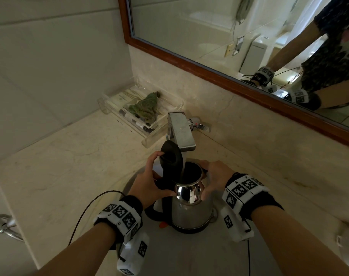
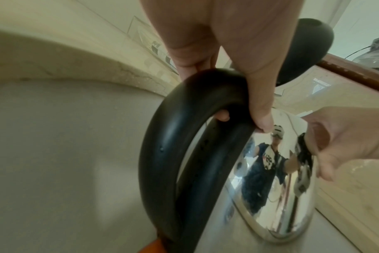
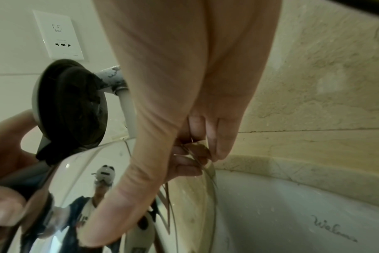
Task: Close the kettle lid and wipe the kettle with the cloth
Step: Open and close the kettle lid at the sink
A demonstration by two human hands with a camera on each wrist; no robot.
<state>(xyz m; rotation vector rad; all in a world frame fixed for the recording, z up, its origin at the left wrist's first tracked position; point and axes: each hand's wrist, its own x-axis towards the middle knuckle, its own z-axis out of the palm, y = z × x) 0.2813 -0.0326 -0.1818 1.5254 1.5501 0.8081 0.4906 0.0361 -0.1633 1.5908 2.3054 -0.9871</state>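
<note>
A steel kettle (image 1: 189, 212) stands in the sink basin under the faucet (image 1: 181, 132). Its black lid (image 1: 170, 156) is tipped up, and a thin stream of water runs into the opening. My left hand (image 1: 149, 180) grips the black handle (image 2: 184, 137), one finger reaching up to the lid's edge. My right hand (image 1: 211, 178) clasps the kettle's shiny upper body (image 3: 76, 188), thumb in front and fingers behind. A crumpled green cloth (image 1: 145, 105) lies in a clear tray (image 1: 109, 108) at the back left of the counter.
A wood-framed mirror (image 1: 209, 66) hangs over the marble backsplash on the right. A wall socket (image 3: 58, 34) sits behind the lid. The tray also holds small toiletries. A thin cable (image 1: 90, 208) loops over the counter at my left wrist.
</note>
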